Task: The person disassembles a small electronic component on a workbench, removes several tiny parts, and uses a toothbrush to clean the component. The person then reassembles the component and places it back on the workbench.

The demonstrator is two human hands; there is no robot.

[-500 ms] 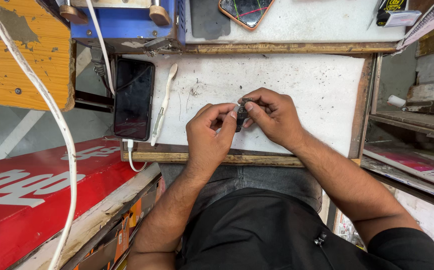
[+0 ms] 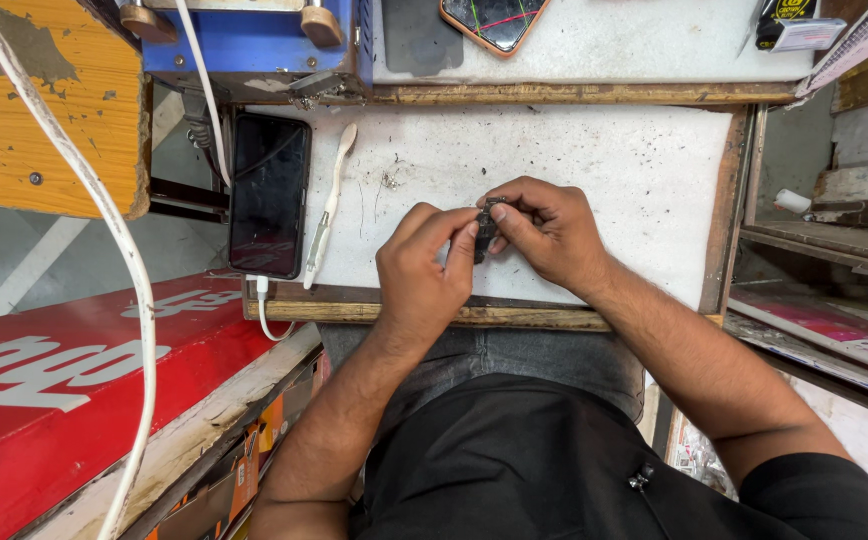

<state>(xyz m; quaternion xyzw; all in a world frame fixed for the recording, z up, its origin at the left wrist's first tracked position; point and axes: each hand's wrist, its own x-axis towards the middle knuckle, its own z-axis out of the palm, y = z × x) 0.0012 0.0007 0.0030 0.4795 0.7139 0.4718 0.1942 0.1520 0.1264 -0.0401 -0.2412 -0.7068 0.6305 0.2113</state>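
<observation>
Plainly, the small dark part [image 2: 485, 228] sat pinched between both my hands, held just above the white work board [image 2: 634, 170]. It looked light and rigid, small enough to slip away, so I judged the safest hold was by its narrow ends, fingertips pressing from either side. My left hand [image 2: 422, 268] was closed narrow on its near end, thumb and forefinger gripping; my right hand [image 2: 546, 232] curled over its far end, fingers closed on it too. Just left of my left hand lay a white spudger tool [image 2: 328, 205], and beyond that a black phone [image 2: 268, 194] with a white cable [image 2: 266, 310] hanging off the board's near wooden edge [image 2: 514, 316]. Right of my right hand the board lay open up to its wooden side rail [image 2: 729, 210].
</observation>
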